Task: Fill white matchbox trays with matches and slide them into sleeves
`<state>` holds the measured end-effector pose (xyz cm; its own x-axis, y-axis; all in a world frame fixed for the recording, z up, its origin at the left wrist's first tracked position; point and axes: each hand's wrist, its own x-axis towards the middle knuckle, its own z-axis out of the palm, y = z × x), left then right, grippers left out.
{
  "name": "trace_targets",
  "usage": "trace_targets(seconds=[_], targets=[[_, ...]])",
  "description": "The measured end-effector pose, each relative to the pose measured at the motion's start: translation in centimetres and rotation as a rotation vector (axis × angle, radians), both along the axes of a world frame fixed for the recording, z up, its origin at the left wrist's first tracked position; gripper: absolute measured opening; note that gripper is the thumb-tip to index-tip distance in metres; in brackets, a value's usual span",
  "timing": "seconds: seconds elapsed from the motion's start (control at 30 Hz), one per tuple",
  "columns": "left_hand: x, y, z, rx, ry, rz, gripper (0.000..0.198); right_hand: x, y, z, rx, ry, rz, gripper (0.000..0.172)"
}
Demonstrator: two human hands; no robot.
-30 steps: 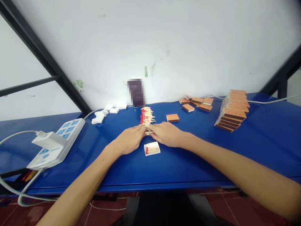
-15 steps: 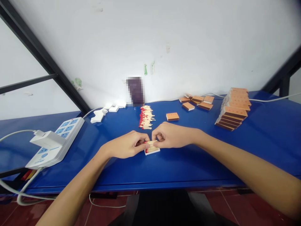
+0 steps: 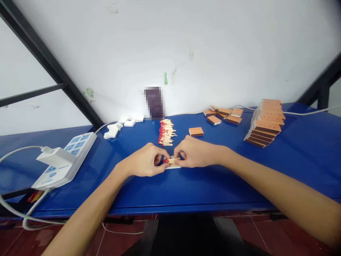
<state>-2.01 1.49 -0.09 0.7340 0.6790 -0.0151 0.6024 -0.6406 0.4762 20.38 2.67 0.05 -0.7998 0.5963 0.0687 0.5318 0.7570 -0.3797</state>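
Observation:
A small white matchbox tray [image 3: 173, 167] lies on the blue table in front of me. Over it is a bunch of matches [image 3: 173, 161], red heads to the left. My left hand [image 3: 145, 160] is closed at the head end, thumb and forefinger on either side of the matches. With thumb and fingertips my right hand [image 3: 195, 152] pinches the plain wooden end. My fingers hide part of the tray's two ends. Just beyond my hands lies a larger pile of loose matches [image 3: 167, 133]. An orange-brown matchbox [image 3: 196, 132] rests behind my right hand.
Stacked matchboxes [image 3: 265, 128] stand at the right, and several scattered boxes [image 3: 223, 113] lie at the back. White trays [image 3: 112, 131] are at back left. A power strip [image 3: 66, 160] with a plugged-in charger [image 3: 57, 158] occupies the left. A blurred dark object [image 3: 155, 103] leans on the wall.
The matches are now bunched closer together, with their heads gathered between my left thumb and forefinger. My left thumb has moved down and left off the top of the matches.

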Motion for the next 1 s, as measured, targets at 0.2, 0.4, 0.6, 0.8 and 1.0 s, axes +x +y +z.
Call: trace_targets(seconds=[0.2, 0.4, 0.6, 0.8, 1.0], targets=[[-0.3, 0.4, -0.3, 0.146, -0.030, 0.032, 0.034, 0.1, 0.1, -0.1, -0.027, 0.010, -0.001, 0.019], [-0.5, 0.6, -0.3, 0.254, 0.050, 0.039, 0.024, 0.0, 0.0, -0.3, -0.026, 0.044, -0.001, 0.018], [-0.4, 0.6, -0.2, 0.238, 0.045, 0.015, 0.023, 0.1, 0.1, -0.4, 0.037, 0.196, 0.029, 0.024], [-0.3, 0.6, -0.2, 0.226, 0.042, 0.003, 0.016, 0.2, 0.4, -0.8, -0.025, 0.189, 0.095, 0.021], [-0.4, 0.9, -0.7, 0.163, 0.048, -0.002, 0.015, 0.3, 0.6, -1.3, -0.085, 0.216, 0.084, 0.023]])
